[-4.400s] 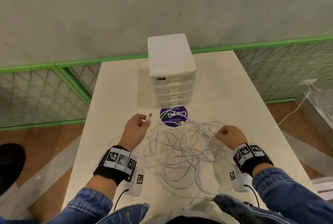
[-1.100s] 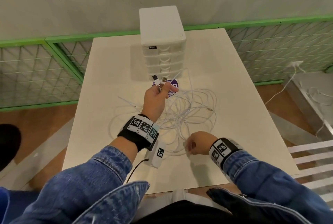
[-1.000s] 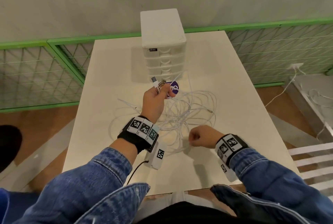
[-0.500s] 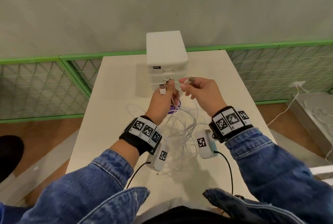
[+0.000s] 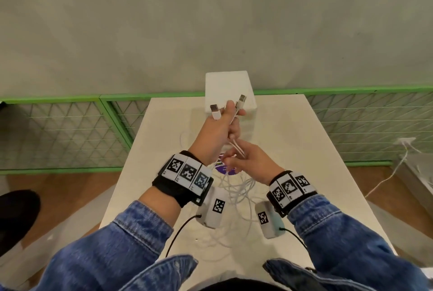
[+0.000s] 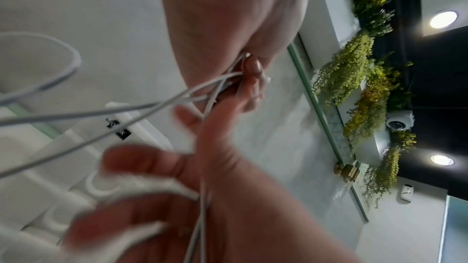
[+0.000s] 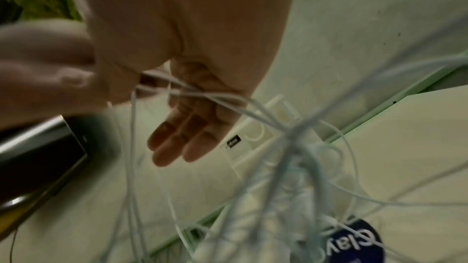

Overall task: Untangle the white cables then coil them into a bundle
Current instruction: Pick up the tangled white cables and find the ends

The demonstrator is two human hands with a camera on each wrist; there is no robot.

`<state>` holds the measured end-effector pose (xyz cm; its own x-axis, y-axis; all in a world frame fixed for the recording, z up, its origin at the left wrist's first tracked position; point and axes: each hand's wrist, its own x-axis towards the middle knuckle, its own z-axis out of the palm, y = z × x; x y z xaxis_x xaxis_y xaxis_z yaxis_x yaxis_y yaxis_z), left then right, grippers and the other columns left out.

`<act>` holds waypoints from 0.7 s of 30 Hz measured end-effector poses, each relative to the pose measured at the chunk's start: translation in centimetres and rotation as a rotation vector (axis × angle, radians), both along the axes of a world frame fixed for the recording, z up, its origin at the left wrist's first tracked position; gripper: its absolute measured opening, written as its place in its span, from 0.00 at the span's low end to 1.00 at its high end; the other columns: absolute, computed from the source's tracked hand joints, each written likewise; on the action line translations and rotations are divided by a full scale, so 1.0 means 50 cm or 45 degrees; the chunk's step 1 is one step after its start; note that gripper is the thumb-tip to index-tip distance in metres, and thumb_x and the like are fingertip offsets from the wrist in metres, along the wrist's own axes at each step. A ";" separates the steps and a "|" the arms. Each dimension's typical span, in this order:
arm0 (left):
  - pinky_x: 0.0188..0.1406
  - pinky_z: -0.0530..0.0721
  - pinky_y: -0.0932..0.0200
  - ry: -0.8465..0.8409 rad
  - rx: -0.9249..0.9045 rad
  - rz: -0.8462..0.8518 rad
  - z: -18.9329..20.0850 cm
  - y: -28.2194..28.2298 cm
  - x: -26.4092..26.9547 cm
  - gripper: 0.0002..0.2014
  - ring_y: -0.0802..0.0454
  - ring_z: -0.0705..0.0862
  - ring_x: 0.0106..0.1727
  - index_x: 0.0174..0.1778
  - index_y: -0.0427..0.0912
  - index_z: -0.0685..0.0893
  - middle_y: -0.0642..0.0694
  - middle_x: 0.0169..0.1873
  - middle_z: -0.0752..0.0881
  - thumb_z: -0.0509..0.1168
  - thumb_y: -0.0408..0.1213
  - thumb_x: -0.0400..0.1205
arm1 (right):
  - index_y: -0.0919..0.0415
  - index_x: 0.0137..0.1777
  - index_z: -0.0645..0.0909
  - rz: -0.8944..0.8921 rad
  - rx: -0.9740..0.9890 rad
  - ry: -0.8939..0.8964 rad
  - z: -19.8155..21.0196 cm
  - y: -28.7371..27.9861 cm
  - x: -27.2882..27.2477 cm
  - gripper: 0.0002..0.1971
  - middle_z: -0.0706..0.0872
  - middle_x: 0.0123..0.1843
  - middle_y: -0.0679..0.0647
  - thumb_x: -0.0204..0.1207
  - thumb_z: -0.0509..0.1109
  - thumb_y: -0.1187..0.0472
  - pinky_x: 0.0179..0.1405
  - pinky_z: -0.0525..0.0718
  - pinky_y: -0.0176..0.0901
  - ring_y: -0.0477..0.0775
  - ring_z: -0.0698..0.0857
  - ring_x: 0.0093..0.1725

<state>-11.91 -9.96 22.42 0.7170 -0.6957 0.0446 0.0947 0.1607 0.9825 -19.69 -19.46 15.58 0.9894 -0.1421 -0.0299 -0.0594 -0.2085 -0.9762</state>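
Note:
My left hand [image 5: 230, 115] is raised above the table and grips the ends of the white cables [image 5: 236, 192]. Two USB plugs [image 5: 242, 100] stick up out of its fist. In the left wrist view its fingers [image 6: 252, 79] curl round several strands. The strands hang down to a loose tangle on the table. Just below, my right hand [image 5: 234, 157] pinches the hanging strands. In the right wrist view the cables [image 7: 291, 137] run between its thumb [image 7: 50, 57] and palm, with the other fingers loosely straight.
A white drawer unit [image 5: 228, 86] stands at the back of the cream table [image 5: 293, 138], just behind my hands. A purple round sticker [image 5: 225, 168] lies under the tangle. Green mesh fencing [image 5: 70, 131] flanks the table. Another white cord [image 5: 386, 178] trails on the floor at the right.
My left hand has risen with the plugs. My right hand has come down from beside those plugs to the strands hanging under the left hand. More cable is lifted off the table.

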 end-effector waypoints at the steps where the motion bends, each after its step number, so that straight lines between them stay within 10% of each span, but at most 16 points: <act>1: 0.24 0.60 0.65 0.015 -0.043 -0.001 0.010 0.002 0.006 0.20 0.57 0.59 0.21 0.45 0.37 0.78 0.56 0.18 0.61 0.47 0.47 0.89 | 0.44 0.48 0.82 -0.026 -0.061 0.059 -0.019 0.000 0.001 0.14 0.87 0.37 0.45 0.72 0.74 0.66 0.38 0.81 0.33 0.44 0.86 0.35; 5: 0.21 0.59 0.66 0.024 -0.173 0.062 0.044 0.017 0.030 0.19 0.60 0.57 0.18 0.43 0.40 0.77 0.58 0.16 0.60 0.47 0.47 0.89 | 0.42 0.32 0.86 -0.189 -0.251 0.157 -0.079 -0.013 -0.011 0.10 0.89 0.32 0.40 0.69 0.75 0.60 0.43 0.83 0.37 0.36 0.85 0.36; 16: 0.21 0.53 0.62 0.093 -0.366 0.220 0.055 0.032 0.055 0.18 0.59 0.56 0.18 0.49 0.41 0.78 0.56 0.18 0.60 0.47 0.47 0.89 | 0.51 0.46 0.86 -0.372 -0.468 0.036 -0.123 -0.082 -0.044 0.10 0.82 0.49 0.45 0.65 0.80 0.56 0.48 0.69 0.15 0.36 0.80 0.51; 21: 0.19 0.57 0.65 0.048 -0.277 0.194 0.032 0.016 0.038 0.15 0.59 0.57 0.18 0.49 0.40 0.78 0.57 0.17 0.61 0.57 0.50 0.83 | 0.58 0.36 0.81 -0.284 -0.302 0.018 -0.072 -0.050 -0.024 0.08 0.82 0.26 0.50 0.76 0.70 0.59 0.33 0.75 0.37 0.44 0.76 0.25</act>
<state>-9.98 -9.17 24.00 0.8166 -0.5566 0.1529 0.0888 0.3829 0.9195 -20.89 -21.98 11.96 0.9328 -0.3601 0.0168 -0.1423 -0.4106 -0.9006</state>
